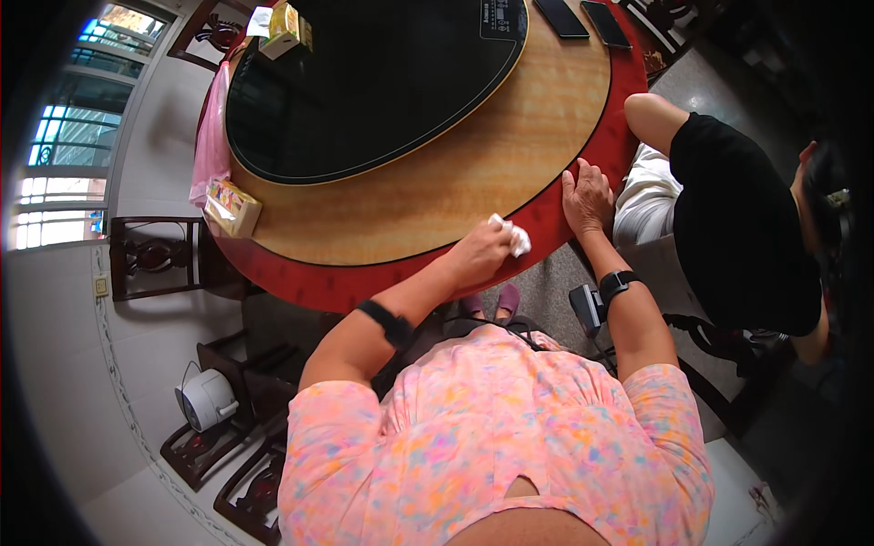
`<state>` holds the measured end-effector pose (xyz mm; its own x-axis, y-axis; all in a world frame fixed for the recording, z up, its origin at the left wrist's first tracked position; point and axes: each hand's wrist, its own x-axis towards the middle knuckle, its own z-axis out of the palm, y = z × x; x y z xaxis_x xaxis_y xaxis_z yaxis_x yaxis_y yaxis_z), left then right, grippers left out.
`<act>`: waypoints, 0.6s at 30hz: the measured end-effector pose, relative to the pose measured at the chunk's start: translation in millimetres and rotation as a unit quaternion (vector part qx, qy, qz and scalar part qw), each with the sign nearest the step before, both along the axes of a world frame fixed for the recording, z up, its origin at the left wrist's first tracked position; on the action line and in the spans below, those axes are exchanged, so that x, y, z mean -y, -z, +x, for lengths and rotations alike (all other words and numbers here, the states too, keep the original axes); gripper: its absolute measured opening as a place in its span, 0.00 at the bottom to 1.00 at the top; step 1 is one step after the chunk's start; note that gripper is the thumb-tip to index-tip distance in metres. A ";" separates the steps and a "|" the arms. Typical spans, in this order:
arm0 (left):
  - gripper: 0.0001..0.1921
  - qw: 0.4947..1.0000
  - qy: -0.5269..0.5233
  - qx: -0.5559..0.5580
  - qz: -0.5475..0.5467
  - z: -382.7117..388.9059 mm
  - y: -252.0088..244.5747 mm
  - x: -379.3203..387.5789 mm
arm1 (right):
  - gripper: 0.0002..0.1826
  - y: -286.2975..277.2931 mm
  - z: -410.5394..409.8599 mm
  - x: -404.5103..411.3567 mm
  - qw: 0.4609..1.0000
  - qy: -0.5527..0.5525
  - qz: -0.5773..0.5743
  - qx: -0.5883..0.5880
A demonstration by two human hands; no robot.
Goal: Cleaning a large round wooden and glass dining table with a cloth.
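My left hand (480, 254) grips a crumpled white tissue (519, 241) over the red rim (321, 290) of a round dining table. Part of the tissue is hidden inside the fingers. To its right, my right hand (588, 199) rests palm down on the same rim, fingers slightly apart and holding nothing. Wood-grain tabletop (423, 198) lies just beyond both hands. A large black glass disc (369, 89) with a printed panel covers the table's middle. Black straps circle both forearms, and a small grey device (586, 310) hangs by the right one.
Close by on the right sits a person in a black shirt (744, 225). Two phones (563, 18) lie at the far right. Tissue boxes (233, 208) and a pink plastic bag (213, 136) line the left side. Wooden chairs (153, 258) surround the table; one holds a white appliance (210, 398).
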<state>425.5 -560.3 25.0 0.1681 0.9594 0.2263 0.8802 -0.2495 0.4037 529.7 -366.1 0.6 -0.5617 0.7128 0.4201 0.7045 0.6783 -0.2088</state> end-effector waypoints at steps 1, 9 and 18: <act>0.08 1.000 0.019 0.017 0.003 1.5 -0.3 13.1 | 0.19 1.1 0.3 -0.4 1.000 0.001 0.001 0.000; 0.14 0.998 0.019 0.016 -0.056 -12.4 -13.3 108.9 | 0.16 3.4 0.6 0.4 1.000 -0.002 -0.010 -0.010; 0.13 0.994 0.088 -0.035 -0.045 -3.9 -10.1 24.5 | 0.10 10.3 0.7 -5.1 0.996 -0.005 -0.013 -0.090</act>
<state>421.5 -584.8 35.1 0.3477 0.9295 0.1226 0.8524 -0.3679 0.3716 530.3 -361.1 -9.7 -0.4857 0.7202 0.4955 0.6476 0.6771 -0.3494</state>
